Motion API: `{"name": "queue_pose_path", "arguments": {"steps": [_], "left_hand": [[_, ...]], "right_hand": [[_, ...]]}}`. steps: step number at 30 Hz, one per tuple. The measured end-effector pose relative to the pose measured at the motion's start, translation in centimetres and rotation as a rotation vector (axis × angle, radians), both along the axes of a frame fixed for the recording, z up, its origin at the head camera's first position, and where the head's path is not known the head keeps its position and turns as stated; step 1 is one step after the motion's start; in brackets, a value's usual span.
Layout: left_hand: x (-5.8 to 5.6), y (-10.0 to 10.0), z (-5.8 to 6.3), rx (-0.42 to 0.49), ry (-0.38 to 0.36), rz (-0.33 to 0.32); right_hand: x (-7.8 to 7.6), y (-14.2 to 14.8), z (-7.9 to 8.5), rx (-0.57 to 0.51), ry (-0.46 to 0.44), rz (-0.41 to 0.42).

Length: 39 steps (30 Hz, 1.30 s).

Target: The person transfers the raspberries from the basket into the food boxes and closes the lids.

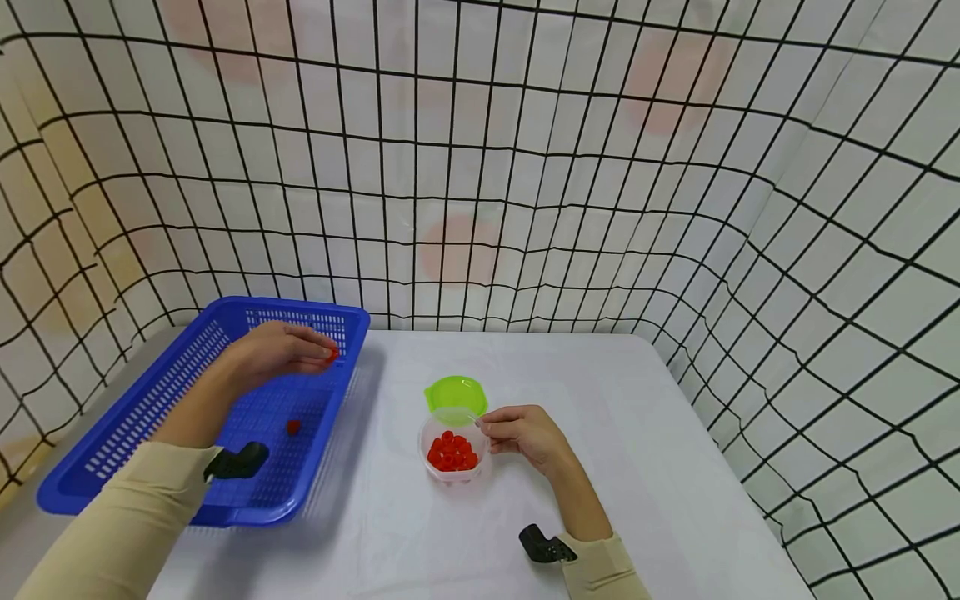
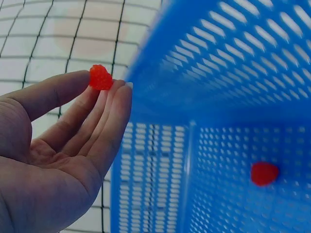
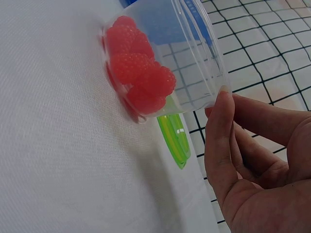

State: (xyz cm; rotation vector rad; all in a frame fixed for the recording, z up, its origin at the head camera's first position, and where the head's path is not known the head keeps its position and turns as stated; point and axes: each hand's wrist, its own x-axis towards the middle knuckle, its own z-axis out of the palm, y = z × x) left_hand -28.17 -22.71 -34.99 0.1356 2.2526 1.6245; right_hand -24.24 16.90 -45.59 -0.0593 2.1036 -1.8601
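Note:
My left hand is over the blue basket and pinches a red raspberry between thumb and fingertips. Another raspberry lies on the basket's floor, seen in the head view below that hand. To the right, my right hand pinches the rim of a clear plastic bowl between thumb and fingers. Several red raspberries are heaped at the bottom of this bowl. Just behind it lies a bright green lid, partly overlapped by the bowl's far rim.
A white cloth covers the table. Black netting in front of white sheeting rises along the back and both sides. Dark wrist devices sit on both sleeves. The basket's raised, slotted walls surround its floor.

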Motion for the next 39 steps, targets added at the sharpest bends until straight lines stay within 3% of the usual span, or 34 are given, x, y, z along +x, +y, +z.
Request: {"name": "queue_pose_path", "arguments": {"steps": [8, 18, 29, 39], "left_hand": [[0.2, 2.9, 1.0, 0.027, 0.011, -0.055], [0.6, 6.7, 1.3, 0.003, -0.011, -0.118], [1.4, 11.6, -0.2, 0.004, -0.063, -0.164], [2.0, 14.2, -2.3, -0.039, -0.081, -0.218]], "right_hand": [[0.0, 0.0, 0.0, 0.005, -0.001, -0.002], [0.1, 0.0, 0.1, 0.005, 0.007, 0.002], [0.1, 0.1, 0.2, 0.006, -0.001, 0.004], [0.0, 0.2, 0.1, 0.013, 0.004, 0.017]]}}
